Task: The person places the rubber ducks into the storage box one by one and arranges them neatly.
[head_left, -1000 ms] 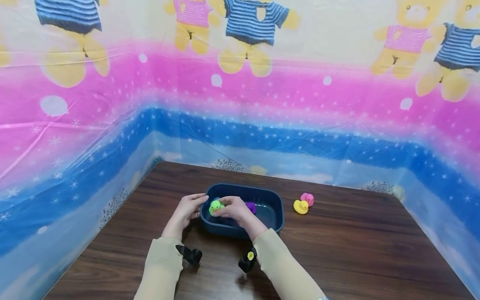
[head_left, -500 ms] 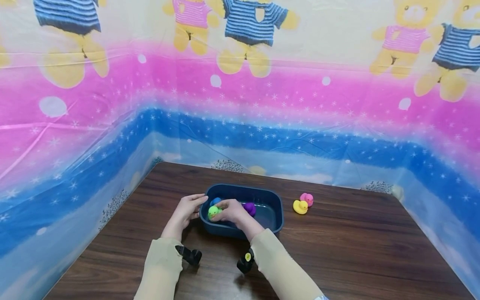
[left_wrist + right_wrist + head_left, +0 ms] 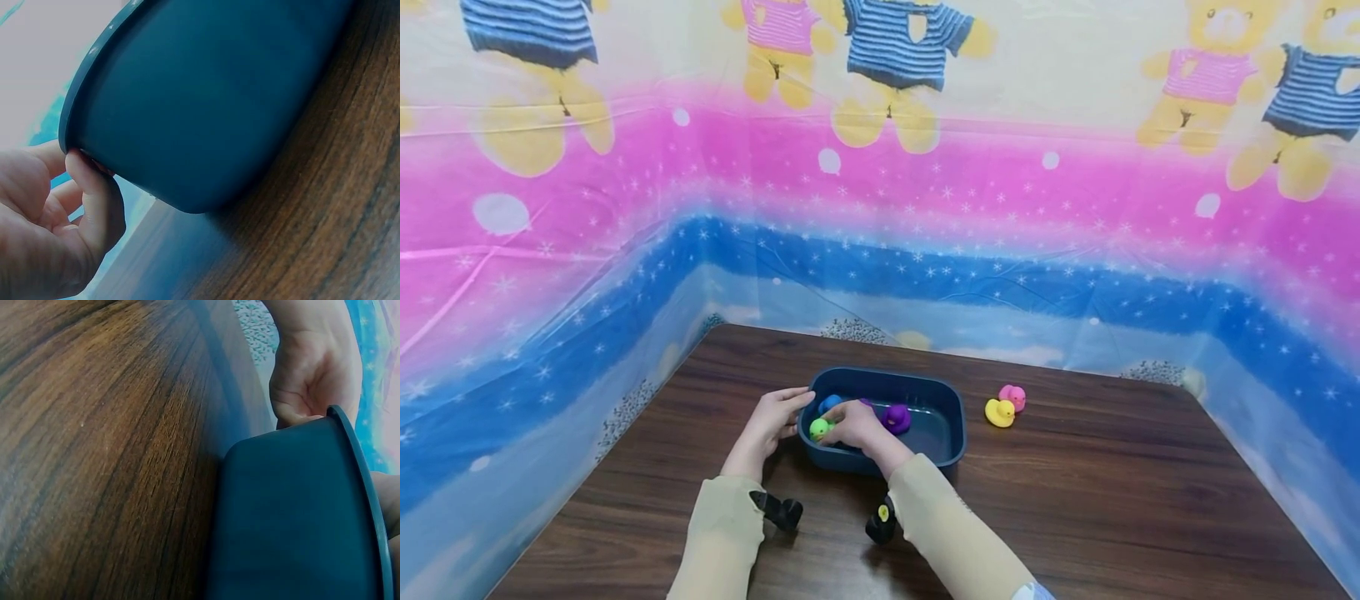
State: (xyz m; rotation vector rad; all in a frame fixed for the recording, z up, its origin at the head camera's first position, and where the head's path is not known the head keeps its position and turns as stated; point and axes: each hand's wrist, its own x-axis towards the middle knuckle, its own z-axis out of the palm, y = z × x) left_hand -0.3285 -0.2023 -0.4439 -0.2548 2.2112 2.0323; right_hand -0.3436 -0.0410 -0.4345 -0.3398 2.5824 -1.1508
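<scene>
- Thumb and fingers of the right hand [image 3: 853,423] reach down inside the tub and pinch the green duck [image 3: 818,429]; its round head shows past the fingertips, the rest mostly covered.
- The left hand [image 3: 769,421] grips the near-left end of the tub [image 3: 895,387]; the left wrist view shows the curled fingers at the overhanging rim, against the outer wall.
- The green duck is low in the tub's left end, close to that wall.
- Just behind it sits the blue duck [image 3: 831,403], partly hidden by the right hand.
- The purple duck [image 3: 897,418] rests about mid-tub, beside the right wrist; another bit of purple peeks over the knuckles, too covered to identify.
- Cream sleeves [image 3: 951,525] cover both forearms, each with a black device [image 3: 784,512] at the cuff.
- The tub, dark blue with rounded corners, stands upright on the brown wood-grain worktop [image 3: 1112,483].
- Outside it, to the right, the yellow duck [image 3: 1000,413] sits with the pink duck [image 3: 1012,397] just behind.
- A bear-printed backdrop [image 3: 1000,200] surrounds the far edges.
</scene>
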